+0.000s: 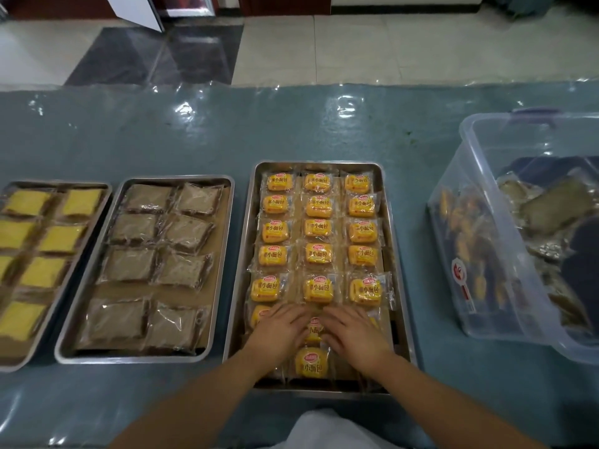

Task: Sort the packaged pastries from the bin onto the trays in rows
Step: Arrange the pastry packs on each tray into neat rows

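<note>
Fingers on both my left hand (278, 328) and right hand (354, 332) lie flat and relaxed, nudging small orange-wrapped bread packets (313, 330) straight so the rectangular steel tray (243, 254) rows stay tidy.

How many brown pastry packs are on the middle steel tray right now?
8 clear-wrapped brown pastry packs lie on the middle steel tray, in two columns of four rows from far edge to near edge. None looks hidden; both hands are over another tray.
</note>
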